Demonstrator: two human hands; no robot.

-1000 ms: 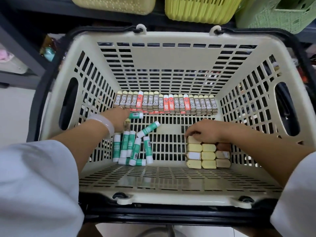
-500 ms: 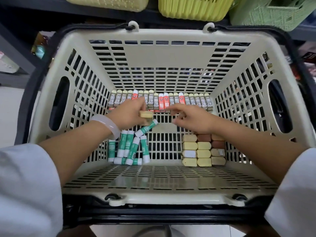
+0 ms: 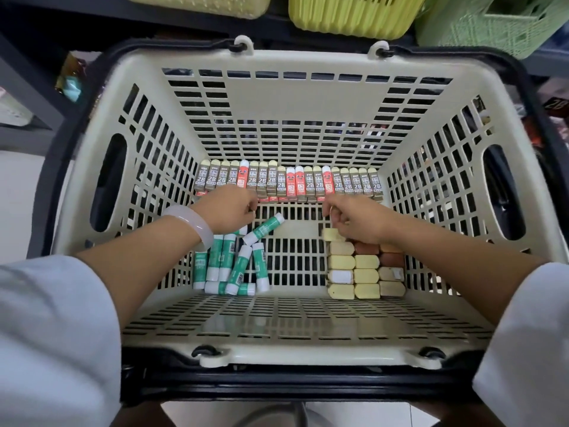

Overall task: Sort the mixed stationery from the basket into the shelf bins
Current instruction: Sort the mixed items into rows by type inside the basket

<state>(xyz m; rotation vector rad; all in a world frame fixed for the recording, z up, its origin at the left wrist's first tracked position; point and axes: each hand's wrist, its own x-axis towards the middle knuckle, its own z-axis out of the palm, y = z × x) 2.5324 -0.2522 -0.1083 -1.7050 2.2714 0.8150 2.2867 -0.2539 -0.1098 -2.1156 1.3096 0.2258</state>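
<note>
- The stationery lies on the floor of the basket (image 3: 308, 355), which fills the middle of the frame: a row of 2B boxes (image 3: 289, 181) along the far wall, glue sticks (image 3: 231, 266) in a loose heap at lower left, and erasers (image 3: 365, 271) in a tidy block at lower right.
- The left hand (image 3: 229, 209) is just in front of the box row at centre left, fingers curled; whether it pinches anything I cannot tell, since the fingertips are hidden.
- The right hand (image 3: 354, 220) hovers at centre right, above the far end of the eraser block, fingers curled inward; something small may be between them, but that is unclear.
- The boxes stand on end, packed side by side. Pulling one out carelessly would likely topple its neighbours in a chain.
- The left forearm crosses over the glue sticks; one stick (image 3: 263, 228) lies tilted just beside the hand. A brush from the wrist could roll it further from the heap.
- The floor is slotted, so a small piece dropped there could snag in a slot.
- Yellow and green bins (image 3: 354, 13) show at the top edge. Grey and red boxes are mixed in one row, so a handful could land in the wrong bin.
</note>
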